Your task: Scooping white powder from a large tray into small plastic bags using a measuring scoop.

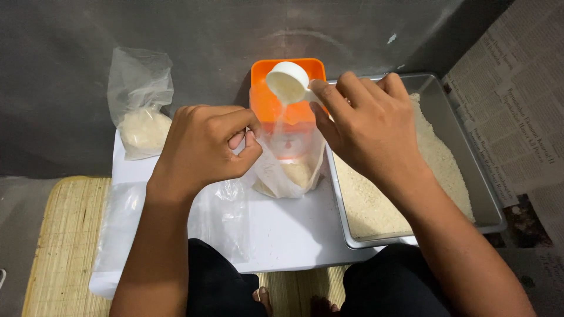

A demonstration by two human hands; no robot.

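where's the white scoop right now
In the head view the white scoop is up at centre, tipped in the right hand over the clear bag, before the orange scale.

Bare board (282, 235) — tray (470, 170) rightward

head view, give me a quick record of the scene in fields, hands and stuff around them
left hand: left hand pinches the rim of a clear bag
right hand: right hand tips a white scoop over the bag
bag: part filled with pale grains, standing on an orange scale
tray: metal tray of grains, right of the bag
far left: filled bag
surface: white board
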